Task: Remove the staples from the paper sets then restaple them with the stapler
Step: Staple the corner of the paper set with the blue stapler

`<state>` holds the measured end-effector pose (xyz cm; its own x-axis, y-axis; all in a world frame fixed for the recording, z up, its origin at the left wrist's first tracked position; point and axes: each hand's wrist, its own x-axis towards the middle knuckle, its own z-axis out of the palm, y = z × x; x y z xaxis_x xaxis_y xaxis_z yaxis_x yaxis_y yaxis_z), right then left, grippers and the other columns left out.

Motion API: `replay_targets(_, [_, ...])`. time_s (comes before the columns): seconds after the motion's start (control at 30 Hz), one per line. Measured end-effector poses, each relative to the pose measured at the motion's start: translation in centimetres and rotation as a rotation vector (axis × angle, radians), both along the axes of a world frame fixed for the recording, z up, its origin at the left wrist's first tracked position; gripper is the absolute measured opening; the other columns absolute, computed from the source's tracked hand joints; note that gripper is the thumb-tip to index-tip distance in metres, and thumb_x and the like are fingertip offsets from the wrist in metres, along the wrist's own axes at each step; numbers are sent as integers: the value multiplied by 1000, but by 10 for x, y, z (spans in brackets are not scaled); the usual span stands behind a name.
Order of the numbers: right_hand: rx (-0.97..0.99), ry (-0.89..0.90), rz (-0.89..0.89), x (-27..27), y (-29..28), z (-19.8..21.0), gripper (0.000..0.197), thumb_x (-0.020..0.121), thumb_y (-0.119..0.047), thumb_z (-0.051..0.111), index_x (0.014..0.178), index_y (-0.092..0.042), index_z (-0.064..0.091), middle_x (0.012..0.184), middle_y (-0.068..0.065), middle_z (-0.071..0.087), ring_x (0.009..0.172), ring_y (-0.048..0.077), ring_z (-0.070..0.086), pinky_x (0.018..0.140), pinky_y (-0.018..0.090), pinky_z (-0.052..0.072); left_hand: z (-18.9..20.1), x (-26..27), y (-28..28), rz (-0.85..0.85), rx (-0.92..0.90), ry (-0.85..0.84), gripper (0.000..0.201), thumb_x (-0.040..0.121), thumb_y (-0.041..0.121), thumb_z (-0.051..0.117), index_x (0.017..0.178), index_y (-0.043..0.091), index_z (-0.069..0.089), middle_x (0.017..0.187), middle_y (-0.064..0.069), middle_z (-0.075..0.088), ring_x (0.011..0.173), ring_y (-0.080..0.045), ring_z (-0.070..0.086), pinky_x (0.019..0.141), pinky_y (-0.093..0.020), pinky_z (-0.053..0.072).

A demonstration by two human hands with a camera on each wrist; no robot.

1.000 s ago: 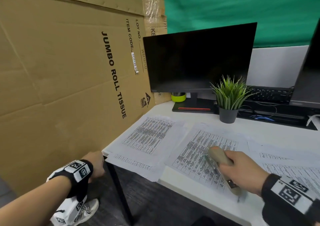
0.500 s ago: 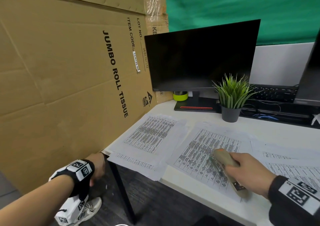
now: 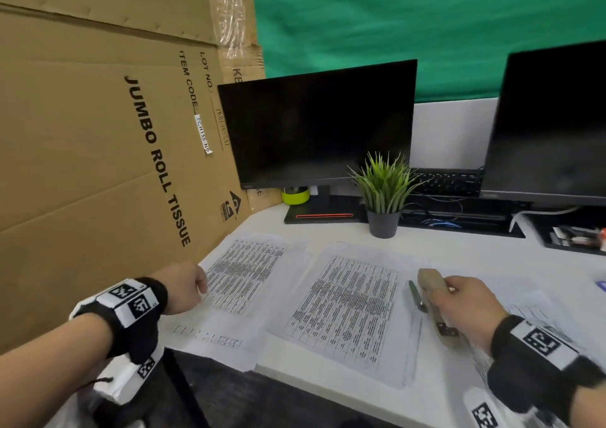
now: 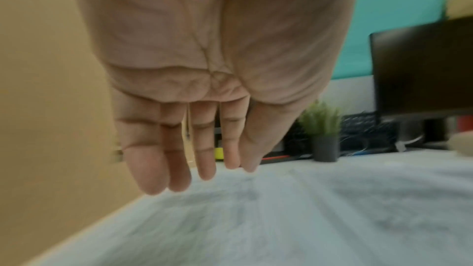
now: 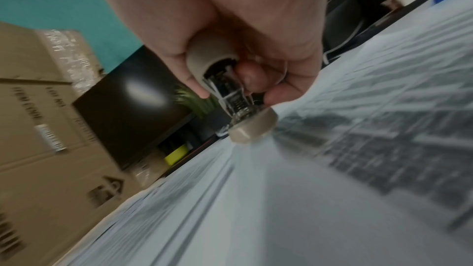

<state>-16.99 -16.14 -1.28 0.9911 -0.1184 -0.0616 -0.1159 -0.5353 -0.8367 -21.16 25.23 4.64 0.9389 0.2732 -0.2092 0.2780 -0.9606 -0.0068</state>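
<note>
- The right hand (image 3: 465, 306) has its fingers (image 5: 252, 80) and thumb curled round a beige stapler (image 3: 433, 288), gripping it by the top arm; the wrist view shows the metal magazine and spring between the fingertips and the beige base (image 5: 253, 128) below.
- The stapler's base sits low over the papers to the right of the middle paper set (image 3: 344, 306); motion blur hides whether it actually touches them.
- Just beside the stapler, on the same sheets, lies a slim green tool (image 3: 417, 296).
- The left hand (image 3: 183, 286) holds nothing: its fingers (image 4: 176, 149) hang straight and close together, relaxed, above the left paper set (image 3: 244, 267) near the table's left edge. Whether the tips touch the paper I cannot tell.
- More printed sheets (image 3: 524, 309) lie under the right wrist.
- On the white table (image 3: 459, 250) behind the papers stands a small dark pot (image 3: 383, 223) holding a spiky green plant (image 3: 383, 181).
- A lime-green cup (image 3: 295, 195) sits under the left monitor (image 3: 314, 126); its contents are hidden.
</note>
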Motion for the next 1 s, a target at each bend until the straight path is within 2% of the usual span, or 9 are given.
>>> replay_targets(0.13, [-53,23,-239,27,-58,-14,47,96,-36,45,79,4,63,67,18,63,64,30,59,63,31,43,3,31,-80,-207,-135,-29,4,88,26,61,90,27,64,101,9,64,94,-10,59,76,-18,43])
replay_targets(0.33, [-366,156,-417,55,-144,1,35,99,-29,39,108,-2,59,104,20,62,93,31,60,80,32,45,-17,67,-228,-524,-268,43,26,90,25,63,117,23,65,124,4,58,112,-14,57,96,-25,46])
replay_targets(0.47, [-399,142,-489,68,-187,13,40,93,-37,54,110,-1,59,92,16,58,84,30,55,75,32,42,-24,82,-301,-650,-286,87,45,90,33,63,133,21,53,136,1,50,123,-18,49,100,-26,40])
replay_targets(0.6, [-660,-3,-491,76,-225,21,37,89,-28,57,125,-19,59,119,9,63,103,26,61,91,37,51,-30,95,-338,-715,-173,207,70,84,46,67,142,20,39,142,-1,43,128,-24,46,104,-34,41])
replay_targets(0.67, [-856,91,-463,77,-244,18,48,82,-44,61,126,-26,54,124,4,59,107,23,58,90,38,51,-34,100,-347,-742,-67,285,74,80,51,70,139,17,39,136,-5,46,122,-27,48,103,-39,43])
replay_targets(0.73, [-927,287,-396,76,-260,6,55,74,-58,61,116,-23,54,115,3,61,100,21,57,85,36,50,-39,103,-351,-748,8,321,78,76,55,72,136,15,40,130,-7,46,119,-28,48,101,-43,44])
replay_targets(0.8, [-874,383,-347,73,-270,-6,43,77,-51,63,103,-19,55,95,1,63,86,17,60,72,28,48,-42,104,-353,-743,37,336,78,75,56,72,134,15,40,127,-7,44,118,-27,46,99,-44,43])
replay_targets(0.93, [-766,303,-436,68,-282,0,25,86,-34,62,99,-13,59,87,4,62,81,20,61,64,25,43,-43,102,-358,-741,34,315,76,75,52,75,131,12,42,127,-8,45,117,-27,48,99,-40,44])
replay_targets(1.0, [-546,167,-529,56,-279,17,24,88,-33,59,89,-9,58,76,7,60,74,23,62,60,27,42,-41,103,-359,-730,32,320,76,75,49,77,129,9,43,126,-8,48,114,-26,51,97,-38,45])
